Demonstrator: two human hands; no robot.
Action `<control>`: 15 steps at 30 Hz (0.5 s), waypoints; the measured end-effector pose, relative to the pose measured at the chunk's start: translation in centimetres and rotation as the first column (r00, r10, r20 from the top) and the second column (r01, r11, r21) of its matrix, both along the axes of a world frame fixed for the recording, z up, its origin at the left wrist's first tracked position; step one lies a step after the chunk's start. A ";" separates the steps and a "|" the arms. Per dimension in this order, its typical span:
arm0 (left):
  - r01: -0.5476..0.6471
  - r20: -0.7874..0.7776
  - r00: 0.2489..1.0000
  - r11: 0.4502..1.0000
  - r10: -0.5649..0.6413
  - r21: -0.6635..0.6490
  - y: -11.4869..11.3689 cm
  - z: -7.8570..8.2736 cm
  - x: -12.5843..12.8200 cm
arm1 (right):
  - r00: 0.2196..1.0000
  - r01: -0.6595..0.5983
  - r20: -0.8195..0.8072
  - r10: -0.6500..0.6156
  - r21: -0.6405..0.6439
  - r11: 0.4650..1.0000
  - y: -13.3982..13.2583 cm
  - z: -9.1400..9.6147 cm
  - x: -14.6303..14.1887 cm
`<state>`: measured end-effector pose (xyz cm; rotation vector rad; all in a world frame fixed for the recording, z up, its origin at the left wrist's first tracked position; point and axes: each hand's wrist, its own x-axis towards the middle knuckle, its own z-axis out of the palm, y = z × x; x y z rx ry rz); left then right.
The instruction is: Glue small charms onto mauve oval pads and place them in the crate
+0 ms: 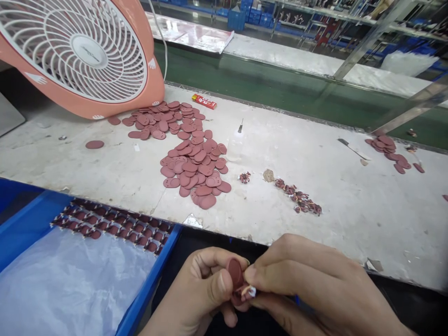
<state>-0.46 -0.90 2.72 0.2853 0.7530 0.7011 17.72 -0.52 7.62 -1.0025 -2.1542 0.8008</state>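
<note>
Dark red oval disc (234,272) sits low centre on my feed, held just off the near edge of the bench (350,233). My left grip (205,284) pinches the disc between thumb and fingers. My right grip (311,280) has its fingertips at the disc's right side, beside a small brown-and-white piece (248,293); can't tell which it pinches. On the bench I see loose discs (196,163) heaped near a fan (89,51), plus small brown pieces (299,197) in a line. Blue crate (31,222) lower left.

L grip (205,284) & R grip (311,280) close tog., both pinching.
</note>
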 end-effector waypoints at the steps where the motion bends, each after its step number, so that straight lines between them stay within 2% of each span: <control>1: 0.005 0.003 1.000 1.000 -0.005 -0.002 0.0 0.1 0.0 | 1.000 -0.002 0.008 0.002 0.011 1.000 -0.1 0.0 0.0; 9: 0.027 0.012 1.000 0.997 -0.027 -0.065 0.6 0.3 -0.2 | 1.000 0.019 0.003 -0.019 -0.039 0.999 0.2 0.2 -0.3; 12: 0.050 0.000 0.999 0.997 -0.050 -0.056 0.6 0.4 -0.3 | 1.000 0.015 -0.005 -0.015 -0.026 1.000 0.3 0.1 -0.3; 15: 0.012 -0.009 1.000 0.999 -0.012 -0.035 0.2 0.7 -0.5 | 1.000 -0.001 -0.005 0.001 0.003 1.000 -0.3 0.2 -0.5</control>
